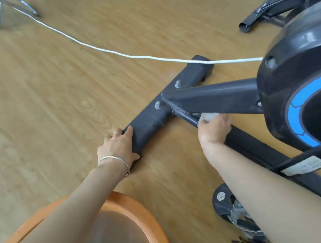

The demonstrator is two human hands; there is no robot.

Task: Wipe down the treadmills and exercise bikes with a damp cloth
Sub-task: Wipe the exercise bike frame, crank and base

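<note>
Wiping the exercise bike's (pixel 302 106) low frame.
Head view: right hand (pixel 215 128) clamps the cloth (pixel 207 116) on the frame tube (pixel 247 142) beside the foot bar (pixel 151 120); left hand (pixel 118 145) grips that bar's near end, steadying. Best wrap the cloth round the tube, stroke lengthwise into the joint, rinse in the basin (pixel 145 208) at the floor's near edge.

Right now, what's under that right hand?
A pale cloth, gripped against the exercise bike's dark frame bar. The right hand covers most of it.
</note>
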